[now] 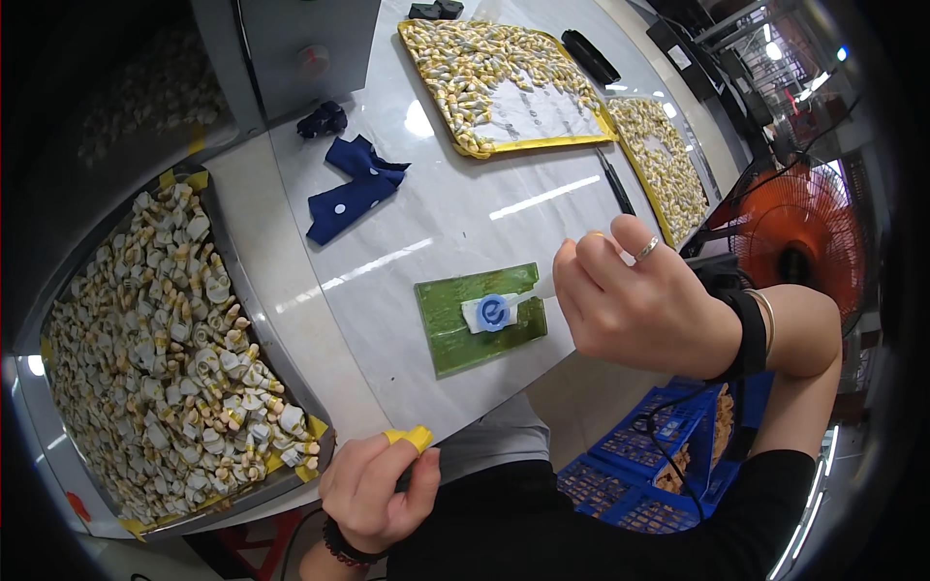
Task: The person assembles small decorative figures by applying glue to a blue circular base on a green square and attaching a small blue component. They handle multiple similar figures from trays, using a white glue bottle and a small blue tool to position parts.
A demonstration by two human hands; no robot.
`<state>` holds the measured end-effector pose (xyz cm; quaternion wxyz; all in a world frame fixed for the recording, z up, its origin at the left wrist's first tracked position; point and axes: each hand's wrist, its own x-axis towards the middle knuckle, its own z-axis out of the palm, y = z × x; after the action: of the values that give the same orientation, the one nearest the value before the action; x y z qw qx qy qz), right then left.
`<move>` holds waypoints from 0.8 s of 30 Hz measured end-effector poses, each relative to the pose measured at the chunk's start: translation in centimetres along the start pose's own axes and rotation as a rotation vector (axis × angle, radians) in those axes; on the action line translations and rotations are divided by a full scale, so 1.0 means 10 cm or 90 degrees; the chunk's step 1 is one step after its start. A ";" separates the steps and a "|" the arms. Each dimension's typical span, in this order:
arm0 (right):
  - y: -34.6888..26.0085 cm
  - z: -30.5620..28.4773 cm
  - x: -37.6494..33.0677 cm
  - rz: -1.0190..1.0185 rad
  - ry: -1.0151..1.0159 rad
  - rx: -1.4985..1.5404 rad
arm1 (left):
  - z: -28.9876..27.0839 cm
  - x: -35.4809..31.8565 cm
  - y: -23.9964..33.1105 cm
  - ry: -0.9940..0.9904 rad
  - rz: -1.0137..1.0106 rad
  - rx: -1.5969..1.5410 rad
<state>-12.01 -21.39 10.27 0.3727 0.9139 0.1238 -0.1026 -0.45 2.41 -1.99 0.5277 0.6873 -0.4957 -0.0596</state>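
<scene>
My left hand is low at the table's near edge, fingers curled, with yellow finger cots on thumb and forefinger; whether a small part sits between them is hidden. My right hand hovers above the table's right edge, fingers closed, a ring on one finger and a black wristband, pinching a thin stick that points toward a green mat. On the mat lies a white piece with a blue round part. A grey tray at my left holds several small white and tan parts.
A yellow tray of similar parts lies at the far end, another tray to its right. Blue dotted cloth lies mid-table. An orange fan stands at right. Blue crates sit on the floor.
</scene>
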 end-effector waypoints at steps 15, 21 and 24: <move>0.00 -0.12 0.12 -0.002 -0.055 -0.002 | -0.02 0.02 0.00 0.006 0.000 -0.014; -0.03 -0.19 0.16 0.013 -0.083 0.002 | -0.07 0.00 0.00 -0.022 -0.017 -0.011; -0.01 -0.22 0.18 0.015 -0.043 -0.010 | -0.06 0.01 -0.01 -0.012 -0.006 -0.010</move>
<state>-10.17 -19.50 11.19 0.3848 0.9084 0.1017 -0.1279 -0.01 2.71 -1.75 0.5285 0.6845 -0.4969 -0.0723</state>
